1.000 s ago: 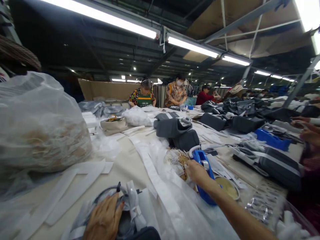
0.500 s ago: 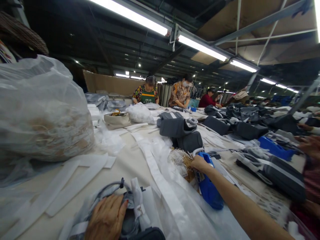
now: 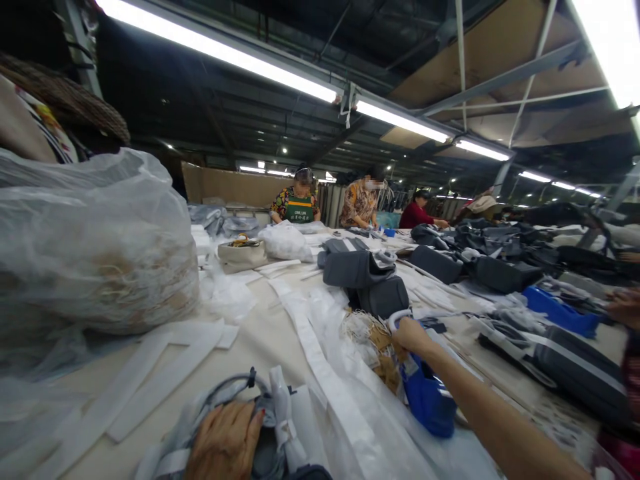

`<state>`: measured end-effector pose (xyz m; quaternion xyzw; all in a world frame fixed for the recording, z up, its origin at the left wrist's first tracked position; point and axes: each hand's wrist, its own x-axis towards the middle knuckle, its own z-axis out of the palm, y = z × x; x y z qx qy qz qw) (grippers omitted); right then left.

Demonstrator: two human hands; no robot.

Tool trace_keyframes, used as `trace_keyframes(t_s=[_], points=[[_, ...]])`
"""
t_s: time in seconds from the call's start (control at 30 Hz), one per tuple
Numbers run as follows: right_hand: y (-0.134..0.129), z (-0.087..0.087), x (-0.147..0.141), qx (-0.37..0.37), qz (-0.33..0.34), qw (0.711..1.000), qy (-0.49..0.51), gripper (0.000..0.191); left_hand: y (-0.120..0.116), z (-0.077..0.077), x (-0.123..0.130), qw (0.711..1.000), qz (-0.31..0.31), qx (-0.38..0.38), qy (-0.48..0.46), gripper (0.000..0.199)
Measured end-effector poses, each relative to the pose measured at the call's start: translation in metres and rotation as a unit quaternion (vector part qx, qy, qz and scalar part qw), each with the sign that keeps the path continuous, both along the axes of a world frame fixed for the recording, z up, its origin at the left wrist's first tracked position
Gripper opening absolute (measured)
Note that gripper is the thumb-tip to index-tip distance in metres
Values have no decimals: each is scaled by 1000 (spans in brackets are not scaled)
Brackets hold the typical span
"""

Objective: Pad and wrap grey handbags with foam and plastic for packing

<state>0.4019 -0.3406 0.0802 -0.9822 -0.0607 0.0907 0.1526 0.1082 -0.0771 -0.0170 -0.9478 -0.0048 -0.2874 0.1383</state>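
My left hand (image 3: 225, 440) lies over a grey bag (image 3: 267, 443) with a looped strap at the bottom of the view, its fingers pressed together on the fabric. White wrapping (image 3: 286, 417) is around a strap beside it. My right hand (image 3: 413, 335) reaches out to the blue tape dispenser (image 3: 427, 400), its fingers curled at the white roll (image 3: 399, 319) on top. Just left of the dispenser lie brown tags (image 3: 385, 350) with white strings. Dark grey bags (image 3: 355, 268) are stacked behind it.
A large clear plastic bag (image 3: 95, 260) bulges at the left. White strips (image 3: 165, 373) lie on the table (image 3: 260, 327). A beige pouch (image 3: 243, 256) stands farther back. More grey bags and another blue dispenser (image 3: 560, 311) are at the right. Several people work beyond.
The whole view has shifted, so things appear slightly lower and mostly farther right. My right hand remains at the white roll, and my left hand stays on the grey bag.
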Motion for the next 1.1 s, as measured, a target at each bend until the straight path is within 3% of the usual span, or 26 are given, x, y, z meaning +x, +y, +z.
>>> trace_keyframes(t_s=[0.2,0.27,0.37,0.43,0.53,0.63,0.7,0.8,0.87,0.97,1.1], points=[[-16,40,-2,128,-12,992,-10,23,13,-10,2,998,-36,24,-42,38],[-16,48,-10,196,-13,981,-11,21,16,-16,6,996,-28,-8,-79,37],[-12,58,-24,299,-6,954,7,22,15,-19,12,981,-12,-116,-153,39],[-8,64,-37,361,12,931,40,22,9,-9,13,963,-10,-189,-195,39],[0,67,-61,446,54,887,106,19,-15,23,11,932,-57,-305,-188,29],[9,65,-90,502,92,841,179,22,-54,64,11,842,-76,-521,-115,27],[15,60,-108,521,109,817,223,24,-81,84,14,746,-63,-663,-10,35],[23,51,-128,537,124,790,269,24,-112,95,22,592,-104,-795,75,54],[26,44,-137,546,130,775,289,23,-124,93,24,522,-136,-839,78,45],[27,33,-145,563,137,752,314,21,-130,90,20,484,-117,-866,45,28],[30,15,-158,582,143,708,374,22,-120,89,8,497,-85,-863,32,29]])
